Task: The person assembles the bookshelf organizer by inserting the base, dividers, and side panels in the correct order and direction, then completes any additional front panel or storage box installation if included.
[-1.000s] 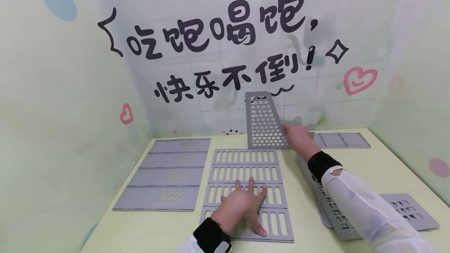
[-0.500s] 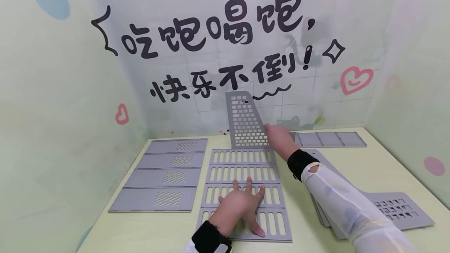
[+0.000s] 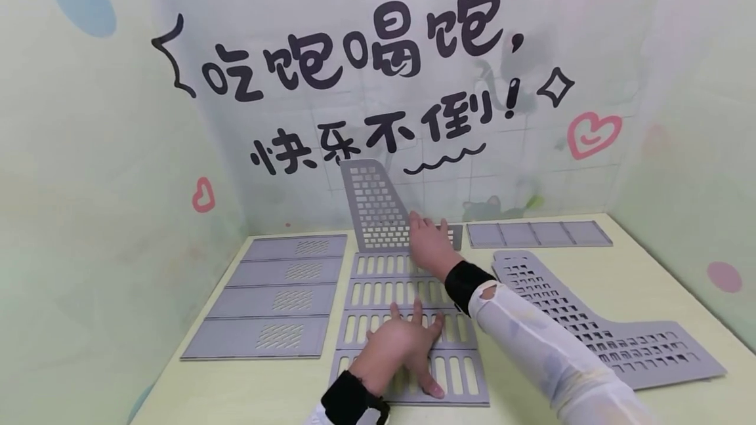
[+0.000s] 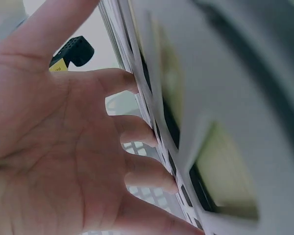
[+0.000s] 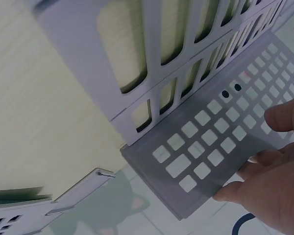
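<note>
My right hand (image 3: 434,241) holds a grey L-shaped panel (image 3: 380,195) with brick-like holes, standing on edge at the back of the table. In the right wrist view the thumb is on one face of that perforated panel (image 5: 210,169) and the other fingers are at its far edge. Its lower edge is close against the far end of a flat slotted grey panel (image 3: 348,349), but contact is unclear. My left hand (image 3: 401,343) rests on the slotted panel with spread fingers; in the left wrist view its fingertips (image 4: 164,183) touch the slats.
Left of the slotted panel lies a grey panel (image 3: 230,300) in sections with slanted cuts. At the back right is a narrow sectioned panel (image 3: 549,235). Stacked L-shaped perforated panels (image 3: 640,333) lie on the right. A printed wall (image 3: 331,195) closes off the table's back.
My right hand has carried the upright L-shaped panel leftward, to behind the slotted panel, and uncovered more of the stack on the right. My left hand has stayed in place.
</note>
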`<act>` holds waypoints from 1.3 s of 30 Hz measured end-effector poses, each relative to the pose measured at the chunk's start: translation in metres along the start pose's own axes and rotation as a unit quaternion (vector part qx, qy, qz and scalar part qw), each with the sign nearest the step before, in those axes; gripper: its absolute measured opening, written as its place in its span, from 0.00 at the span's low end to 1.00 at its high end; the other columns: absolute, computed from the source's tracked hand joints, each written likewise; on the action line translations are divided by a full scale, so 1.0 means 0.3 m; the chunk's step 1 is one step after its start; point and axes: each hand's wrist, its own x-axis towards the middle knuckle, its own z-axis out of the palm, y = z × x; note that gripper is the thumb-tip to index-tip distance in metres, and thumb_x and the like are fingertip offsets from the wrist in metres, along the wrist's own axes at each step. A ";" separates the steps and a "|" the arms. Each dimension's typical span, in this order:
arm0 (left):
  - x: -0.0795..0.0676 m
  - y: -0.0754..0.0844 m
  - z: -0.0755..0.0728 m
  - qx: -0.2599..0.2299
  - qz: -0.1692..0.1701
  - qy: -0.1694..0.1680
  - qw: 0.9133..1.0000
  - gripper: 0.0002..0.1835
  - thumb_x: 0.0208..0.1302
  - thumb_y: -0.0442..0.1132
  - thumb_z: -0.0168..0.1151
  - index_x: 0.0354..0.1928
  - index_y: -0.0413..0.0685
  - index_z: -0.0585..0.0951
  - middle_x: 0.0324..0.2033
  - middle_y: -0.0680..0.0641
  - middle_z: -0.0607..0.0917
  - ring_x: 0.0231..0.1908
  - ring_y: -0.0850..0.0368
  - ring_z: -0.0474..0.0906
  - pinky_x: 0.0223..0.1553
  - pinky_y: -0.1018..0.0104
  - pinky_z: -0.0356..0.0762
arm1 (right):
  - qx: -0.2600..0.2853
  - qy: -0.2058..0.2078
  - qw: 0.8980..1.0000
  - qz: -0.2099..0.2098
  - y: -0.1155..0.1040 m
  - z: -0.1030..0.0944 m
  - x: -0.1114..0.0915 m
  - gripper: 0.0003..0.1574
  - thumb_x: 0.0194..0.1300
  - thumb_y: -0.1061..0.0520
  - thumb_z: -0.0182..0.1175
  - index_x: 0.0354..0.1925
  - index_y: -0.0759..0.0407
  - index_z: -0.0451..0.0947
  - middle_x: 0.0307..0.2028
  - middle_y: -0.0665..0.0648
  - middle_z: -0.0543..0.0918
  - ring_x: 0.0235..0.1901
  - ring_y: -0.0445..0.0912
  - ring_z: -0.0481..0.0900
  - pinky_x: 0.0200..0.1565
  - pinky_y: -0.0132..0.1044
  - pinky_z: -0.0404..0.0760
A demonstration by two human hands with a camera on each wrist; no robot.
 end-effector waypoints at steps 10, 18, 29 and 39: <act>-0.011 -0.006 -0.005 -0.008 0.002 -0.004 1.000 0.67 0.39 0.66 0.87 0.83 0.81 0.57 0.88 0.47 0.44 0.84 0.25 0.38 0.62 0.07 0.59 | 0.015 -0.006 1.000 -0.005 -0.052 0.004 -0.018 0.45 0.84 0.57 0.50 0.85 0.67 0.40 0.84 0.66 0.55 0.84 0.61 0.55 0.82 0.70 0.48; -0.016 0.007 -0.008 0.001 0.000 -0.005 1.000 0.66 0.40 0.66 0.87 0.83 0.81 0.58 0.87 0.47 0.45 0.84 0.25 0.38 0.60 0.08 0.61 | 0.035 -0.031 0.999 -0.016 -0.010 0.007 -0.012 0.55 0.79 0.57 0.55 0.86 0.63 0.33 0.87 0.64 0.44 0.87 0.59 0.42 0.84 0.67 0.40; -0.033 0.002 -0.008 0.004 0.002 -0.006 1.000 0.68 0.39 0.67 0.86 0.83 0.79 0.57 0.87 0.46 0.45 0.84 0.25 0.39 0.61 0.08 0.61 | 0.097 -0.016 0.995 0.012 0.072 -0.101 -0.165 0.71 0.70 0.40 0.68 0.86 0.62 0.32 0.85 0.71 0.42 0.85 0.66 0.45 0.78 0.80 0.42; -0.037 0.003 -0.004 0.000 0.001 -0.002 1.000 0.69 0.39 0.67 0.86 0.84 0.79 0.55 0.87 0.45 0.44 0.84 0.24 0.38 0.62 0.08 0.59 | 0.086 -0.150 0.981 0.083 0.365 -0.222 -0.450 0.77 0.61 0.41 0.77 0.81 0.79 0.41 0.77 0.84 0.57 0.77 0.75 0.61 0.75 0.73 0.63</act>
